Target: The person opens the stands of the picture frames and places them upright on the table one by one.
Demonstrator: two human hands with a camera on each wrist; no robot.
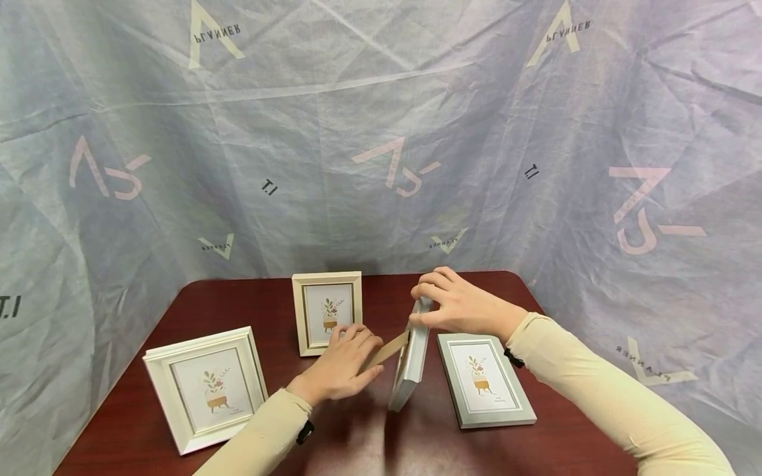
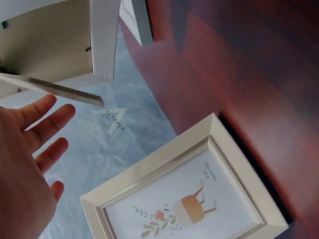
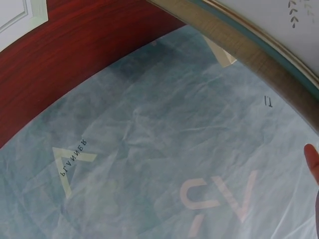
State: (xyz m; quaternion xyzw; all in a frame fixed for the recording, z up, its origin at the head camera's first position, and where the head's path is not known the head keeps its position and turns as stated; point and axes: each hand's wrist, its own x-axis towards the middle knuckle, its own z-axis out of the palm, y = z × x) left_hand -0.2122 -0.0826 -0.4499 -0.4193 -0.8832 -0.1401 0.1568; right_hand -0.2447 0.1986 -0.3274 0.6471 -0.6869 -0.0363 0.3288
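My right hand (image 1: 449, 301) grips the top edge of a pale picture frame (image 1: 415, 360), which stands tilted and nearly edge-on to the head view. From its tan backing board (image 2: 50, 40) a flat support leg (image 1: 393, 348) sticks out to the left. My left hand (image 1: 342, 363) is beside that leg, fingers loosely extended; in the left wrist view the fingertips (image 2: 65, 112) lie close to the leg, and the thumb is out of sight there. In the right wrist view, only a fingertip and the edge of the held frame (image 3: 259, 62) show.
A cream frame (image 1: 329, 277) stands behind my left hand, and a white frame (image 1: 172, 423) stands at the left. A pale grey-green frame (image 1: 497, 420) lies face up at the right. Grey printed cloth (image 1: 333, 165) hangs around the dark red table (image 1: 280, 311).
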